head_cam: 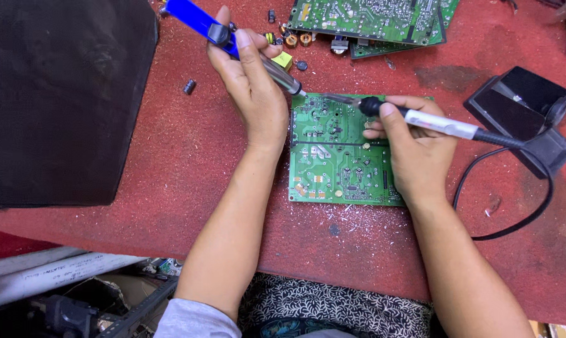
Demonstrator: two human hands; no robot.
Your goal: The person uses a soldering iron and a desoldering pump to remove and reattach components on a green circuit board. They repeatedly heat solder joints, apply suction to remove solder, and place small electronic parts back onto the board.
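A green circuit board (333,159) lies solder side up on the red table (189,163). My left hand (252,87) grips a blue desoldering pump (198,22), its metal tip angled down to the board's top left corner. My right hand (414,147) rests on the board's right side and holds a soldering iron (442,125) like a pen. The iron's tip points left and meets the board near the pump's nozzle. A black cable (521,188) runs from the iron's handle.
Two more green circuit boards (370,19) lie stacked at the top, with small loose components (292,40) beside them. A black soldering station (521,112) sits at the right. A large black box (57,100) fills the left. White pipes (45,272) lie below the table edge.
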